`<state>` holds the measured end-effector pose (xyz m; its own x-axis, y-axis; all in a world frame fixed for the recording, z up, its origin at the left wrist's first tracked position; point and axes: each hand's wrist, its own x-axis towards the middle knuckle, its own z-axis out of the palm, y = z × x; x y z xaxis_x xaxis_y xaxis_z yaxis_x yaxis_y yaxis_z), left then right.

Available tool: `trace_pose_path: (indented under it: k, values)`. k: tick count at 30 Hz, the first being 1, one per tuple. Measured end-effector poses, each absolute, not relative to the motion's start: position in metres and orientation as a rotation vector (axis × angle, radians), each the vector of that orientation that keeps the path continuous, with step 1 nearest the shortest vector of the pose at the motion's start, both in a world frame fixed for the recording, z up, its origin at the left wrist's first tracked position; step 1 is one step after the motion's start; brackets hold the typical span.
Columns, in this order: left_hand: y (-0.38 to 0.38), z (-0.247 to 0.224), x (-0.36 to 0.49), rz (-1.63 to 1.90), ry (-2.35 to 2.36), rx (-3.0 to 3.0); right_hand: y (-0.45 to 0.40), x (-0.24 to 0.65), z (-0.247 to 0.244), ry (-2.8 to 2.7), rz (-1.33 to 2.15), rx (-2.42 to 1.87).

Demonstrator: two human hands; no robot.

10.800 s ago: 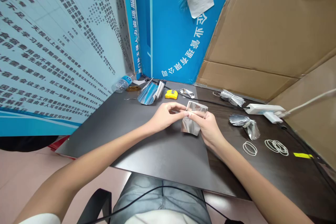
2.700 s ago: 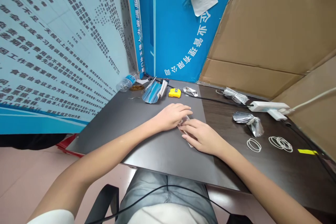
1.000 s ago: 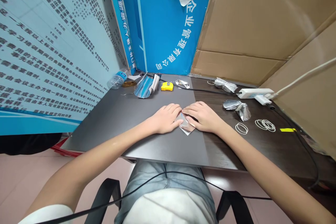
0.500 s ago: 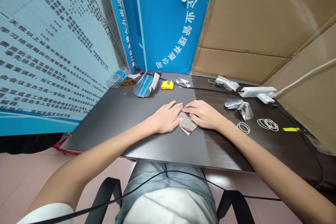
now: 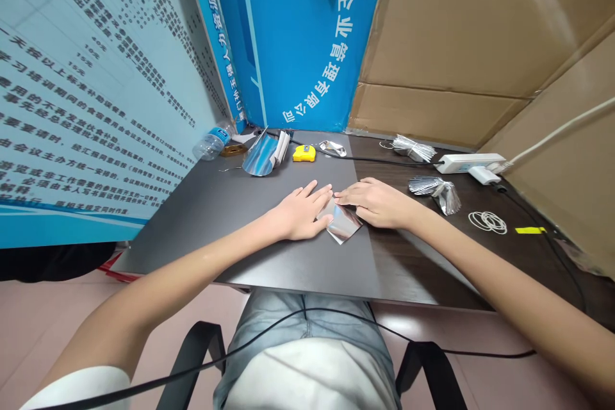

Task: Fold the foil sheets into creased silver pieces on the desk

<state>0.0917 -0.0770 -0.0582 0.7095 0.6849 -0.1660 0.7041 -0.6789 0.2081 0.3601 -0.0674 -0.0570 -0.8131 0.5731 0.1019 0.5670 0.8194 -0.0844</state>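
A folded piece of silver foil is lying flat on a dark grey mat, near the mat's right edge. The left hand is laid open on the mat, with its fingers spread and extended; the foil is touched at its left side by the lower edge of the hand, and no grip is seen. The right hand is also held open and nearly flat, its fingers kept together and resting on the foil's upper edge, so the foil is pressed rather than pinched. Beyond the hands, a curved blue-and-silver foil sheet, a yellow tape measure and a crumpled foil scrap are placed along the mat's far edge. On the dark wood desk to the right, two fanned bundles of foil strips are laid out, and rubber bands and a white power strip are seen. A plastic water bottle is lying on its side in the far left corner.
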Motion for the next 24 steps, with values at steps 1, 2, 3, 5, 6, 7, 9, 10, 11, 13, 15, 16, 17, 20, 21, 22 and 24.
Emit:
trace_pose_path:
  k: [1, 2, 3, 5, 6, 7, 9, 10, 11, 13, 15, 16, 17, 20, 21, 22, 24]
  values:
    - [-0.077, -0.056, 0.092, -0.132, 1.103, 2.652, -0.068, 0.36, -0.055, -2.892, 0.068, -0.9]
    - [-0.076, -0.055, 0.091, -0.152, 1.103, 2.644, -0.068, 0.359, -0.054, -2.903, 0.055, -0.893]
    - [-0.076, -0.054, 0.091, -0.167, 1.103, 2.639, -0.069, 0.359, -0.053, -2.916, 0.036, -0.882]
    - [-0.075, -0.052, 0.091, -0.187, 1.101, 2.639, -0.07, 0.361, -0.052, -2.943, -0.021, -0.853]
    - [-0.075, -0.052, 0.091, -0.194, 1.101, 2.644, -0.07, 0.363, -0.053, -2.956, -0.057, -0.83]
    - [-0.075, -0.051, 0.091, -0.201, 1.103, 2.65, -0.071, 0.365, -0.053, -2.967, -0.094, -0.804]
    - [-0.075, -0.051, 0.091, -0.216, 1.107, 2.659, -0.071, 0.37, -0.055, -2.987, -0.169, -0.741]
    - [-0.075, -0.05, 0.092, -0.222, 1.11, 2.661, -0.07, 0.373, -0.056, -2.996, -0.204, -0.706]
    - [-0.075, -0.05, 0.092, -0.228, 1.113, 2.661, -0.07, 0.376, -0.057, -3.003, -0.24, -0.673]
    - [-0.076, -0.049, 0.092, -0.238, 1.116, 2.658, -0.069, 0.381, -0.057, -3.011, -0.312, -0.619]
    - [-0.076, -0.048, 0.092, -0.248, 1.116, 2.655, -0.068, 0.385, -0.057, -3.009, -0.379, -0.574]
    - [-0.076, -0.047, 0.092, -0.253, 1.116, 2.654, -0.067, 0.387, -0.057, -3.007, -0.406, -0.55]
    - [-0.076, -0.047, 0.092, -0.258, 1.115, 2.653, -0.067, 0.388, -0.056, -3.007, -0.426, -0.522]
    - [-0.076, -0.045, 0.092, -0.268, 1.119, 2.654, -0.066, 0.389, -0.052, -3.009, -0.433, -0.434]
    - [-0.076, -0.045, 0.092, -0.269, 1.12, 2.655, -0.065, 0.389, -0.05, -3.014, -0.422, -0.412]
    - [-0.076, -0.045, 0.092, -0.269, 1.12, 2.657, -0.065, 0.389, -0.048, -3.024, -0.409, -0.395]
    - [-0.076, -0.045, 0.092, -0.266, 1.116, 2.66, -0.065, 0.39, -0.044, -3.057, -0.381, -0.376]
